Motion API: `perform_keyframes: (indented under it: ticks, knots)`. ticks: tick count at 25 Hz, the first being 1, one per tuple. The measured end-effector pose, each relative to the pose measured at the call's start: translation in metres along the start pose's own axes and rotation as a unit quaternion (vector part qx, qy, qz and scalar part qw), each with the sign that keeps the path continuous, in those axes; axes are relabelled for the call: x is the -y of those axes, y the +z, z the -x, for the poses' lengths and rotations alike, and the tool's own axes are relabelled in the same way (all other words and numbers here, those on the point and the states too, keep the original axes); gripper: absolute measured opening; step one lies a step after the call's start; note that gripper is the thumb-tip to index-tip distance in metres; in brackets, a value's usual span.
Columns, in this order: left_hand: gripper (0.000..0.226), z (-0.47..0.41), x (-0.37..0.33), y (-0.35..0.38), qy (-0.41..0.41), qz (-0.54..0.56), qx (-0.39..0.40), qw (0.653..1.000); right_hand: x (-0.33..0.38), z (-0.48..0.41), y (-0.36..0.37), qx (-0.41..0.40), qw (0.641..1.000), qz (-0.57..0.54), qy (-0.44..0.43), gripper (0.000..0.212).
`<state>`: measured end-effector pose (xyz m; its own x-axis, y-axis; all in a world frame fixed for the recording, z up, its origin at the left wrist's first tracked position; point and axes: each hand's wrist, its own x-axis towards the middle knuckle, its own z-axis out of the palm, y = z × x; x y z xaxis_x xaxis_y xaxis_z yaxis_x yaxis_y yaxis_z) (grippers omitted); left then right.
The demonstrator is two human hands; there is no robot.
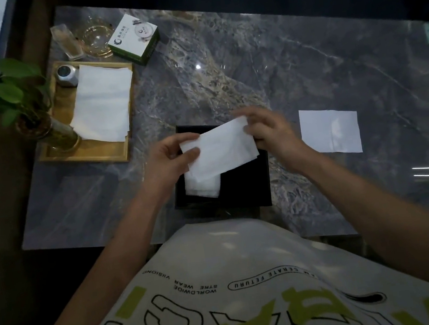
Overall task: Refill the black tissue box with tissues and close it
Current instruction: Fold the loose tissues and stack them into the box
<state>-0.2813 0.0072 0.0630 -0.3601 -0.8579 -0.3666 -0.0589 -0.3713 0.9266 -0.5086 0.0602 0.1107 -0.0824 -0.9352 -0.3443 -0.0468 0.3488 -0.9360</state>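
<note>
So the black tissue box (pixel 247 182) sits open on the worktop (pixel 304 65) near the front edge, and both the left hand (pixel 168 160) and right hand (pixel 267 132) are pinched shut on opposite ends of a tissue stack (pixel 220 150) held just over the opening, one corner already drooping inside. I'd level the stack, square it to the box walls, then lower it flat so nothing bunches. No lid that I can spot.

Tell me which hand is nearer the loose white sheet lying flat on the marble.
Right. The right hand is beside the loose white sheet; the left hand is across the black box.
</note>
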Motion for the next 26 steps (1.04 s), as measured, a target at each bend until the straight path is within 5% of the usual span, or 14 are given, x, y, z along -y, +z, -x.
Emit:
perform_keyframes:
  ticks: [4,9,13,16,21,26]
  knots:
    - [0.039,0.005,0.007,-0.002,-0.063,0.094,-0.004,0.994,-0.020,-0.004,0.002,0.049,0.994,0.006,0.099,0.062]
    - [0.025,0.014,0.021,-0.004,-0.141,0.024,0.019,0.990,-0.030,-0.012,0.010,0.047,0.984,0.076,0.153,0.022]
    - [0.023,0.013,0.033,-0.002,-0.102,-0.105,0.018,0.989,-0.034,-0.021,0.015,0.079,0.974,0.150,0.148,0.020]
    - [0.023,0.011,0.044,0.003,-0.061,-0.236,-0.013,0.970,-0.039,-0.031,0.021,0.031,0.972,0.173,0.156,0.019]
    - [0.057,0.017,0.049,0.008,-0.047,-0.245,-0.033,0.968,-0.054,-0.044,0.035,-0.013,0.969,0.182,0.166,0.019]
    - [0.030,0.016,0.057,0.014,-0.044,-0.307,-0.047,0.950,-0.060,-0.058,0.051,0.019,0.936,0.333,0.114,0.027]
